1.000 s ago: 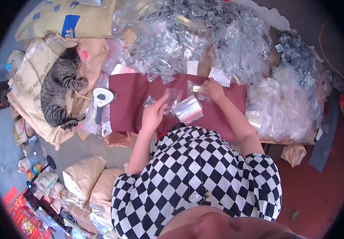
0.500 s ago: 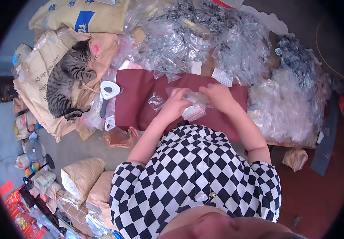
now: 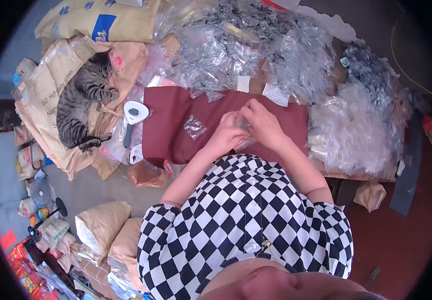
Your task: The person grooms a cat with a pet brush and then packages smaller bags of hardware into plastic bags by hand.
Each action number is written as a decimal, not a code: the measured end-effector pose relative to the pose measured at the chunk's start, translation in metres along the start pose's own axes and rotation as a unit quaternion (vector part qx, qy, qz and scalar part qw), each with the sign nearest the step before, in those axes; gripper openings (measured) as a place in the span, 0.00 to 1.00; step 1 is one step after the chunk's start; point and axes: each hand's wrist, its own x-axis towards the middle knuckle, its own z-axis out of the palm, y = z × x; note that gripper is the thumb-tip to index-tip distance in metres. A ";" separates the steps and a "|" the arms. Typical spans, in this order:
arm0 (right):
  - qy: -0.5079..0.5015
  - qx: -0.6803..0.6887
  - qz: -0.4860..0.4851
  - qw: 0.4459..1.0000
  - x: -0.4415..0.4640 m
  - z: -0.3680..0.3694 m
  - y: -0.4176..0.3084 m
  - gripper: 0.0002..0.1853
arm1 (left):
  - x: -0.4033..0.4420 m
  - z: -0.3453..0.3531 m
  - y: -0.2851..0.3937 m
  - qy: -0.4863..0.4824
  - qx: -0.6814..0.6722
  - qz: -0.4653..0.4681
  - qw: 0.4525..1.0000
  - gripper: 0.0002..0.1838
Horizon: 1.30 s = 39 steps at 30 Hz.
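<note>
Fingers of my left hand [image 3: 224,137] and right hand [image 3: 264,127] close narrowly on a clear bag [image 3: 243,123] over the red cloth [image 3: 168,120]. One small packet [image 3: 194,127] already lies apart; whether the held bag is filled, I cannot tell.

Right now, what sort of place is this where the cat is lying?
Probably a small packing workshop: heaps of clear bags with small parts inside, plump paper sacks, and one little bag lying on maroon cloth.

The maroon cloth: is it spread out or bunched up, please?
Spread out: the maroon cloth lies broad beneath the left hand and right hand, with shallow creases.
</note>
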 end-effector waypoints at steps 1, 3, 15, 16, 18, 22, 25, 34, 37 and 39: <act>0.043 0.112 -0.001 0.993 0.002 -0.006 0.002 0.20 | 0.002 -0.002 0.000 -0.004 0.000 0.001 1.000 0.11; 0.085 0.224 -0.003 0.971 0.004 -0.006 0.014 0.20 | 0.005 -0.007 0.002 0.008 0.007 0.036 0.999 0.11; 0.069 0.386 0.047 0.919 -0.012 -0.016 0.029 0.18 | 0.019 -0.016 0.019 -0.001 0.018 0.055 0.998 0.09; 0.120 0.449 0.118 0.878 -0.016 -0.007 0.035 0.17 | 0.020 -0.017 0.019 -0.002 0.019 0.055 0.998 0.09; 0.174 0.506 0.190 0.823 -0.023 0.010 0.042 0.16 | 0.022 -0.017 0.019 0.004 0.007 0.060 0.998 0.11; 0.085 0.353 0.033 0.931 -0.026 0.002 0.030 0.11 | 0.028 -0.014 0.021 -0.042 0.023 0.073 0.996 0.10; 0.054 0.130 -0.074 0.987 -0.026 0.000 0.016 0.07 | 0.019 -0.013 0.026 -0.092 0.079 0.067 0.990 0.11; -0.049 0.229 -0.132 0.963 -0.083 -0.017 0.075 0.11 | 0.066 0.013 0.070 -0.194 0.071 0.057 0.977 0.11; -0.127 0.183 -0.055 0.973 -0.080 0.012 0.077 0.12 | 0.083 0.024 0.070 -0.269 0.061 0.084 0.958 0.12; -0.119 0.133 0.032 0.983 -0.080 0.003 0.079 0.11 | 0.097 0.025 0.057 -0.290 0.049 0.117 0.949 0.13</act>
